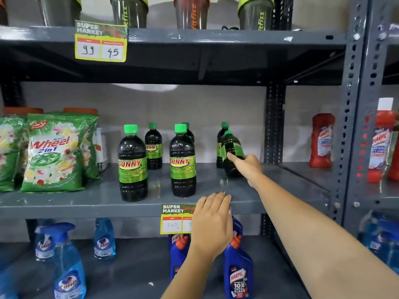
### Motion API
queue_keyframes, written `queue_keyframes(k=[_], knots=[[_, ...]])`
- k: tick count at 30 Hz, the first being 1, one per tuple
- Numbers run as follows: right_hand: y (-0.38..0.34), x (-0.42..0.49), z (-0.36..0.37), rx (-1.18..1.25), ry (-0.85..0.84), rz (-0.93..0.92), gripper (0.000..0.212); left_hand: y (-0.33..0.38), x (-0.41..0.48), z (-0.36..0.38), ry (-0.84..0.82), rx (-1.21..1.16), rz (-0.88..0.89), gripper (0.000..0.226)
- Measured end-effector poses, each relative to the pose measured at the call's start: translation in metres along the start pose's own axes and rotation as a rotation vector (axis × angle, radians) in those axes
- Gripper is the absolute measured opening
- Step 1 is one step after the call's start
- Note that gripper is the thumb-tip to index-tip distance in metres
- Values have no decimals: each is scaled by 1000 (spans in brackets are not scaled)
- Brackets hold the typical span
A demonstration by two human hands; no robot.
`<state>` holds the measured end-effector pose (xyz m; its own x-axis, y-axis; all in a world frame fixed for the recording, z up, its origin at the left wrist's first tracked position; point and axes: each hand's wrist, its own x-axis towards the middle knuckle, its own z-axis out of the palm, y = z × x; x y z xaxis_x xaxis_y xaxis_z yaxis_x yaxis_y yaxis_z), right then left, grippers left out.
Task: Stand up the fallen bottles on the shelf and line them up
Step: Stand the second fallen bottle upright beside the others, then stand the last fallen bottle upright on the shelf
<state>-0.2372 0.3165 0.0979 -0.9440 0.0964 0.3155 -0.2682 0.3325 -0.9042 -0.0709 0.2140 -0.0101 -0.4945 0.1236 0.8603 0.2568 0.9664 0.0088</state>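
Bottle going upright

My right hand (246,164) has its fingers (232,156) pinching the tilted bottle (232,152) on the shelf (216,182). Left hand (212,221) rests flat, fingers together, on the edge. Next, I'd tip it vertical beside its neighbours.

Right hand (246,166) around a tilted, seemingly lifted dark bottle (232,152); left hand (212,221) flat on shelf edge (86,207).

Left hand (212,221) covers half the price tag (174,219).

Dark bottles (182,160) with green caps, grey shelf (86,199), blue sprays (67,266)
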Motion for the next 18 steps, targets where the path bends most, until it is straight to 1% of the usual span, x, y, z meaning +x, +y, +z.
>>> queue_keyframes(k=[3, 9, 15, 18], knots=[[4, -3, 0, 32, -10, -73, 55, -1, -1, 6, 44, -27, -7, 33], [13, -8, -3, 71, -117, -137, 74, -4, -1, 13, 105, -66, 9, 32], [16, -10, -4, 83, -135, -141, 81, -3, -2, 12, 87, -68, 5, 33], [16, -11, -6, 154, -188, -117, 93, -4, -2, 9, 71, -65, 14, 34]])
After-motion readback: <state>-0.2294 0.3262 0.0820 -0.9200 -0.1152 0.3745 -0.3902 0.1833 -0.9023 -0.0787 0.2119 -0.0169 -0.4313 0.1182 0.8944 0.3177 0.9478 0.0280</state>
